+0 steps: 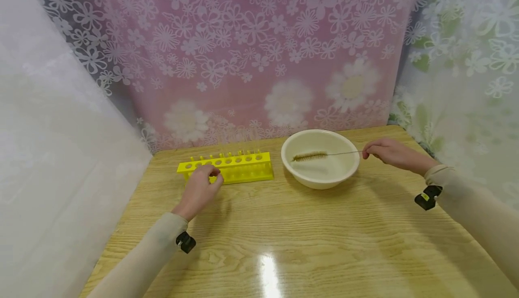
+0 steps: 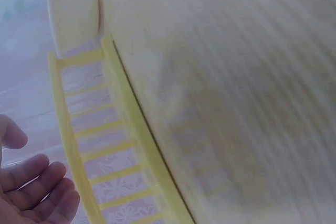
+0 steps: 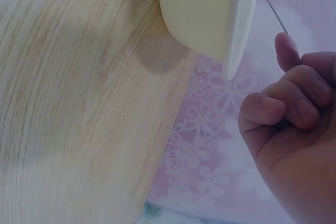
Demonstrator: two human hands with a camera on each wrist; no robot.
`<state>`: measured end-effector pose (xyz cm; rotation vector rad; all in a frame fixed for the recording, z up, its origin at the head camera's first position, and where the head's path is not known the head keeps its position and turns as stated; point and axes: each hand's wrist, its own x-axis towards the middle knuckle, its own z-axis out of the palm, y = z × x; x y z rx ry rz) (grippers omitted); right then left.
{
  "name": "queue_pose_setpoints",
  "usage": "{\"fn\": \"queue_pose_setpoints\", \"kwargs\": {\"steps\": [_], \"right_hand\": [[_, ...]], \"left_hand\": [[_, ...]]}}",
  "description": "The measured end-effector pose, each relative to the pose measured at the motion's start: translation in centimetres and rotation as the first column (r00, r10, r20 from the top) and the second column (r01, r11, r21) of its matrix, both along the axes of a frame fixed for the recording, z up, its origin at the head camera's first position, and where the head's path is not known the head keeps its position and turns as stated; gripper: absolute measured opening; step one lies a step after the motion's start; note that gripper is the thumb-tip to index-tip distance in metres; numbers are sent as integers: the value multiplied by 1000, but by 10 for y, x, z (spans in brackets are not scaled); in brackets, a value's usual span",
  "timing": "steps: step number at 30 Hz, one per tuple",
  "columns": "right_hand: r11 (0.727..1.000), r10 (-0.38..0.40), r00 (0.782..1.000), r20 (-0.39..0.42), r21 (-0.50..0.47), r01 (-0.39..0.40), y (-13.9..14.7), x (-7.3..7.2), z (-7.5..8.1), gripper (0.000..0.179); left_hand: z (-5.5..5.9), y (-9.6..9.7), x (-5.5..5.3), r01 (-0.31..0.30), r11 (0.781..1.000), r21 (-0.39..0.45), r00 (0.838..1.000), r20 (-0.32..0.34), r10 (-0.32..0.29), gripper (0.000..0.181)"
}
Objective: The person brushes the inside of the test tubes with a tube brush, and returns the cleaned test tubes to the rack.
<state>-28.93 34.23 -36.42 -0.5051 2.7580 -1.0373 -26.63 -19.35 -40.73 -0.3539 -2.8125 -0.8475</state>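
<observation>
In the head view my right hand [image 1: 391,155] pinches the thin twisted-wire handle of a test tube brush [image 1: 310,156]. The brown bristles hang over the inside of a cream bowl [image 1: 320,184], and the wire crosses its right rim. The right wrist view shows thumb and forefinger [image 3: 287,51] on the wire, the other fingers curled. My left hand [image 1: 200,189] is in front of a yellow test tube rack [image 1: 265,158], overlapping its left part. Its fingers [image 2: 39,187] are loosely bent with nothing between them. Several clear test tubes [image 1: 253,138] stand along the rack's back.
The rack and bowl stand side by side near the back edge of a wooden table [image 1: 243,226]. Flowered pink curtain [image 1: 259,55] hangs right behind them. White sheeting [image 1: 73,122] closes the left side and a flowered curtain [image 1: 470,86] the right.
</observation>
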Motion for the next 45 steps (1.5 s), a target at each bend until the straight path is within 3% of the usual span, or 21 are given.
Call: {"fn": "queue_pose_setpoints", "kwargs": {"steps": [10, 19, 27, 36, 45], "right_hand": [[1000, -23, 999, -28, 11, 23, 6, -1, 5, 38], [998, -47, 998, -48, 30, 48, 9, -2, 6, 38], [998, -65, 998, -24, 17, 66, 9, -1, 8, 38], [997, -75, 996, -46, -5, 75, 11, 4, 7, 37], [998, -55, 997, -58, -16, 54, 8, 4, 8, 38]], "left_hand": [[16, 14, -14, -71, 996, 61, 995, -69, 75, 36], [14, 23, -28, -104, 976, 194, 993, -32, 113, 51], [15, 26, -39, -131, 957, 260, 991, 8, 134, 53], [12, 35, -51, -104, 948, 302, 994, 58, 90, 57], [5, 38, -54, -67, 955, 290, 995, -46, 84, 39]]}}
